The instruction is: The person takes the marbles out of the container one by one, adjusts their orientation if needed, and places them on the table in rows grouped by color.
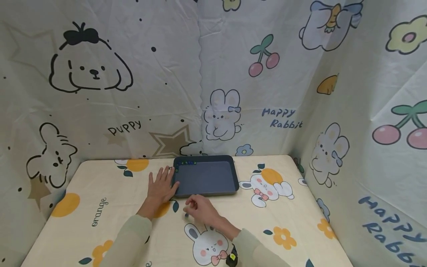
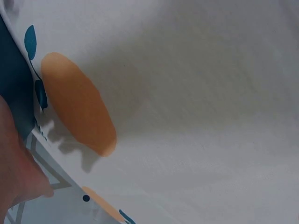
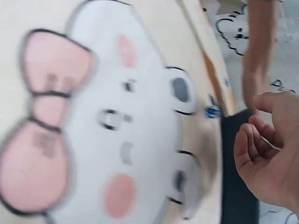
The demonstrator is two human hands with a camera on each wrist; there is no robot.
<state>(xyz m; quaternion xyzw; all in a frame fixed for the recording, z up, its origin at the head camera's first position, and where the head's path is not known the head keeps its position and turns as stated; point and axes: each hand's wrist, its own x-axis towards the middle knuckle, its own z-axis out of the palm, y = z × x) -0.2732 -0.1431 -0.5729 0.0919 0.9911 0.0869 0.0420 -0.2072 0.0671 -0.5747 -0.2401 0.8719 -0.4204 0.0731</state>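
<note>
A dark blue tray [image 1: 213, 178] lies at the back middle of the table, with several tiny coloured beads [image 1: 185, 162] in its far left corner. My left hand [image 1: 162, 184] lies flat on the cloth, fingers spread, its thumb side against the tray's left edge; the left wrist view shows only part of the left hand [image 2: 16, 168]. My right hand [image 1: 191, 205] hovers just in front of the tray, fingers loosely curled and holding nothing. A small blue bead [image 1: 186, 215] lies on the cloth just under it. In the right wrist view, the bead [image 3: 212, 111] sits a little beyond my right hand [image 3: 254, 140].
A cream tablecloth [image 1: 100, 207] printed with oranges, flowers and rabbits covers the table. Cartoon-print fabric walls [image 1: 100, 74] close in the back and both sides. A dark band [image 1: 232, 259] sits on my right wrist.
</note>
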